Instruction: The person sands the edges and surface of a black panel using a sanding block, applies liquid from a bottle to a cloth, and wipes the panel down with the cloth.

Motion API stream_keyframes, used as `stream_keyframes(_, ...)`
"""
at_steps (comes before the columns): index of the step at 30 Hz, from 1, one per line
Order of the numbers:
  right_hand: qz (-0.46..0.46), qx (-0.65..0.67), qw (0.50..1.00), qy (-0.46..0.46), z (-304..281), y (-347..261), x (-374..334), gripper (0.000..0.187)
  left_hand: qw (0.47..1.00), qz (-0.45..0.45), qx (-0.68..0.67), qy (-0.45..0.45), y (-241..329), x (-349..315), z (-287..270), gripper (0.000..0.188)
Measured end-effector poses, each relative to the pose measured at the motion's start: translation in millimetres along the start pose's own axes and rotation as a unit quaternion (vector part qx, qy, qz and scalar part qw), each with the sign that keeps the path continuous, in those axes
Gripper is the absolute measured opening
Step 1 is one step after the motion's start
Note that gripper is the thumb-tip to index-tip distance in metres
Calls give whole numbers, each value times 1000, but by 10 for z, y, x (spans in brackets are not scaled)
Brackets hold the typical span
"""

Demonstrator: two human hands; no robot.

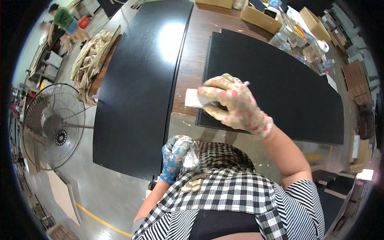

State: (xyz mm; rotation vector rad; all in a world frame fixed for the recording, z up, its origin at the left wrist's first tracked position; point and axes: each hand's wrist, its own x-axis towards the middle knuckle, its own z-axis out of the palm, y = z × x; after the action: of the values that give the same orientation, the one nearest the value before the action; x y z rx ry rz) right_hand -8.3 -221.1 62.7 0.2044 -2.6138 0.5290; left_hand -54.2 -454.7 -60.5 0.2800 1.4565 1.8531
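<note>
My right hand (238,102), in a cream glove with pink dots, is closed on a small white block-like piece (192,98). One end of it sticks out past my fingertips, above the gap between two stacks of panels. A stack of black ribbed panels (276,84) lies beneath that hand. Close to my apron, my left hand (172,158) wears a blue flowered glove and is curled around a crumpled white, partly clear wad (192,158), perhaps plastic film or cloth. Just left of it lies a long, glossy black panel (134,92) reflecting a bright light.
Both stacks rest on a brown tabletop (192,64). A standing fan (54,126) is at the left, with crumpled beige cloth (94,56) beyond. Cardboard boxes (262,18) and clear plastic containers (284,38) crowd the far right. Another person (64,20) stands at the far left.
</note>
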Motion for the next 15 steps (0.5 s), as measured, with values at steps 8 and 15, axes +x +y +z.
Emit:
stream_keyframes(8,-94,17,973,-210,28,-99,83,24,987,97,14,129,130,123,-64,16)
stream_keyframes(15,-77,-53,981,-170,-73,671,653,18,980,121,-26,158,211,176,-148,16)
